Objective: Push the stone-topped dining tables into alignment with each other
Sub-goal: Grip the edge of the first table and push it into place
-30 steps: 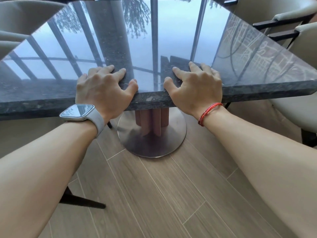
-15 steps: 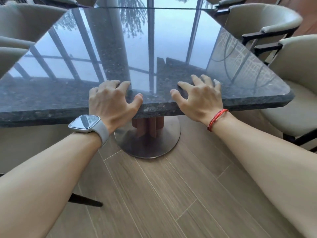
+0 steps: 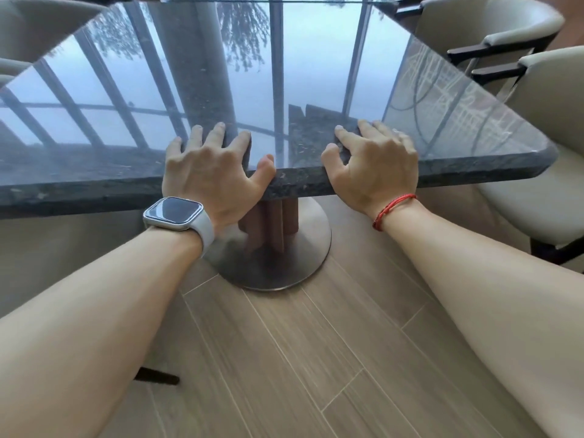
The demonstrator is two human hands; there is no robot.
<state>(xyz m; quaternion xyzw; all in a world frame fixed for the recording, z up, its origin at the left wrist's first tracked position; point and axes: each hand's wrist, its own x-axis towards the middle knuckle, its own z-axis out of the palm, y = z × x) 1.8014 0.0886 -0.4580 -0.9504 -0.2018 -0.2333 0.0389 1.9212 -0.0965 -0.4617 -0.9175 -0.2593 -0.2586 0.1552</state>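
Left hand and right hand both drape over the near edge of the stone-topped table. My fingers are spread flat on its glossy top and my palms are against the rim, pressing rather than gripping. The table stands straight ahead of me on a round metal base. Its near edge runs left to right and its rounded right corner sits beside a cream chair. I cannot tell which side is longer.

Cream upholstered armchair at near right, dark frame. Second one behind it, dark armrests of both just beside each other. Another cream chair far left. Grey-brown wood-look plank floor. Dark chair leg resting on floor, lower left.
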